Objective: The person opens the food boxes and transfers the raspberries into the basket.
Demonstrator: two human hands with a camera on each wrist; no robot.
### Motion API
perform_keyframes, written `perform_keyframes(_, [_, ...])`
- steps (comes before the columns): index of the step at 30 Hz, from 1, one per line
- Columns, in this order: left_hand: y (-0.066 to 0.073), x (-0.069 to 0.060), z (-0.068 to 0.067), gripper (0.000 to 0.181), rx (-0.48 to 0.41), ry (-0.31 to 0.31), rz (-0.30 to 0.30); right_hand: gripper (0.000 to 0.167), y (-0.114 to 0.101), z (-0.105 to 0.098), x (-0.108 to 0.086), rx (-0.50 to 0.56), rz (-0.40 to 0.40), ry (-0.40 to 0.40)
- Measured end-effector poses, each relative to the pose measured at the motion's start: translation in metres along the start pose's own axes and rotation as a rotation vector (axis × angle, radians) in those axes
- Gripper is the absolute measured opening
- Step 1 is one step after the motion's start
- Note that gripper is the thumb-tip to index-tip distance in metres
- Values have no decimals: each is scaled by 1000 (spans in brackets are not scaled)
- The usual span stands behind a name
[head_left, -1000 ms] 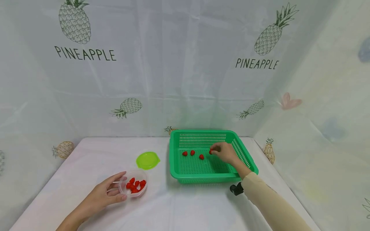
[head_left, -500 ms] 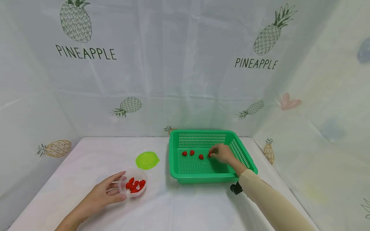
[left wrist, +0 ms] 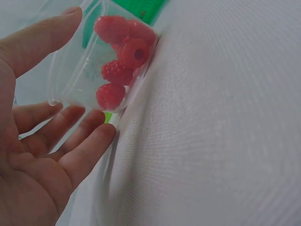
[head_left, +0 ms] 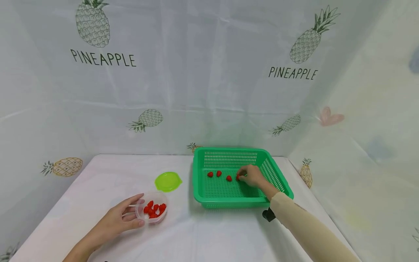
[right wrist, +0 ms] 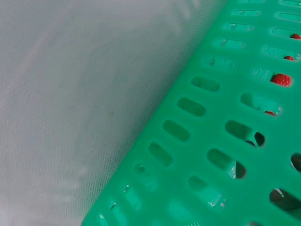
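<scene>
Loosely spread, the left hand [head_left: 117, 219] stands at the left side of a clear plastic tub [left wrist: 77, 77]. Its thumb is near the rim on one side and its fingers rest by the wall on the other. Several red raspberries [left wrist: 133, 52] lie in the tub. Over at the right, the right hand [head_left: 253, 176] reaches into a green slotted basket [head_left: 242, 199] and pinches a raspberry [head_left: 238, 178] low, near the basket floor. To its left, 3 more raspberries [head_left: 228, 178] lie on that floor. In the right wrist view, the basket wall [right wrist: 193, 136] hides the hand.
A lime-green lid [head_left: 168, 181] lies on the white tablecloth [head_left: 196, 236] behind the tub, left of the basket. A small black object [head_left: 268, 215] shows beneath the right sleeve, by the basket's front corner. Pineapple-printed sheeting [head_left: 183, 72] rises behind and beside the table.
The right hand and its raspberry have come slightly down toward the basket floor. The left hand and the tub have stayed in place. The head view has shifted a little.
</scene>
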State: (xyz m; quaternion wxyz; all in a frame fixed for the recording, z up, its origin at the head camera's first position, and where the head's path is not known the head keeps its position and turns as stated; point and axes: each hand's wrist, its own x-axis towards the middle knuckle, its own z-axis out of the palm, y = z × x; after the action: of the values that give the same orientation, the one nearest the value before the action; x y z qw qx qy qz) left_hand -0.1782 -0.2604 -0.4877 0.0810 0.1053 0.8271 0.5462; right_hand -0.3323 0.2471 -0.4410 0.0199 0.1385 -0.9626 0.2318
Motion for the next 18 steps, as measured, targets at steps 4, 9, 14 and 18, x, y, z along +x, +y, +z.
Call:
perform_keyframes(4, [0,1,1,90,0,-3,1,13,2,-1,-2,-10,-2,-8])
perform_keyframes(9, [0,2,0,91,-1,-10,-4,16,1,0,-4,-12,-15,-24])
perform_keyframes(14, [-1,2,0,91,4,-8,-1,21,-1,-4,-6,-17,-31,-30])
perform_keyframes(18, [0,1,0,91,7,-7,0,24,-9,-12,-9,-15,-85,-3])
